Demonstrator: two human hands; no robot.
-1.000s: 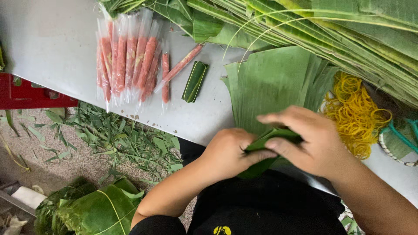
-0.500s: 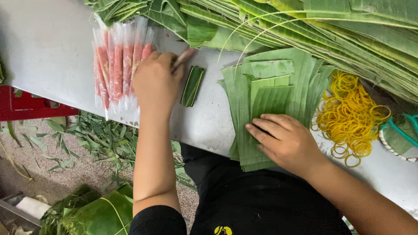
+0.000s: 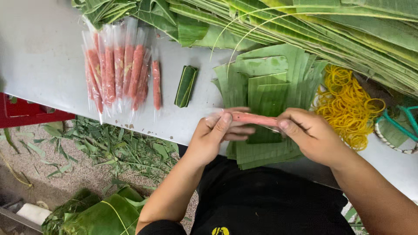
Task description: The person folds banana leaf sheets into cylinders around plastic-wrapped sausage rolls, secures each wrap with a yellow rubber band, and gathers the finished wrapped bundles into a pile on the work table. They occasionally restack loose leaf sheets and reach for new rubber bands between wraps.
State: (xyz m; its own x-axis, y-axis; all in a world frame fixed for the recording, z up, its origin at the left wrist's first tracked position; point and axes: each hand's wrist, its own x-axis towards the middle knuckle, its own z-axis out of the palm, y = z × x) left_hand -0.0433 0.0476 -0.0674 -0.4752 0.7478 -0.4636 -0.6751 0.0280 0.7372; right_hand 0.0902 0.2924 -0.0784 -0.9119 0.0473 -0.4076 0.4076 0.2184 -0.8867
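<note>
Head view: left hand (image 3: 216, 135) and right hand (image 3: 312, 136) each pinching one end of a pink meat stick in clear plastic (image 3: 254, 119), held level just above a stack of cut banana leaves (image 3: 265, 87). Beyond the left hand, a wrapped green bundle (image 3: 186, 86) and more plastic-sleeved sticks (image 3: 117, 67); beside the right hand, yellow rubber bands (image 3: 348, 102).

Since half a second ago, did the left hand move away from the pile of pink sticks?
Yes. The left hand left the pink sticks in bags and came toward the body, over the cut leaf stack, holding one pink stick.
</note>
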